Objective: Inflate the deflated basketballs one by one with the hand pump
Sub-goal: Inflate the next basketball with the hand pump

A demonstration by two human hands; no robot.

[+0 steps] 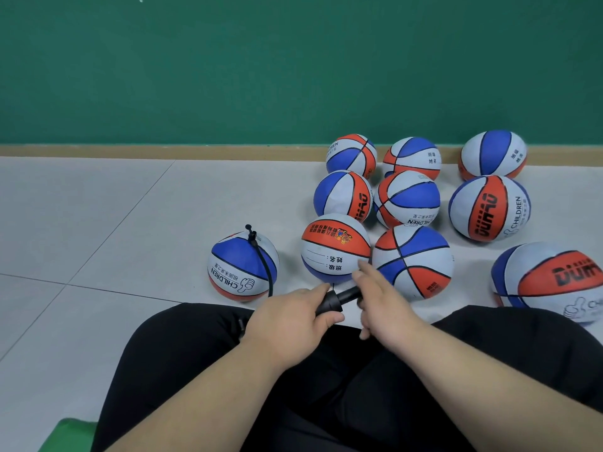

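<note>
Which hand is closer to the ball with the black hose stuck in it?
Left. The left hand sits just right of that ball, gripping the pump; the right hand is farther right.

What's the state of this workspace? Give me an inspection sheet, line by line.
Surface: pale tiled floor.
Job's things: hand pump held in front of the knees; lone basketball on the left; nine basketballs clustered on the right.
Clutter: green object at the bottom left corner, unclear what.
Grips: left hand grips the pump body; right hand holds the handle end.
Cables: black hose runs from the pump into the lone ball's top.
Surroundings: green wall, wooden skirting.
</note>
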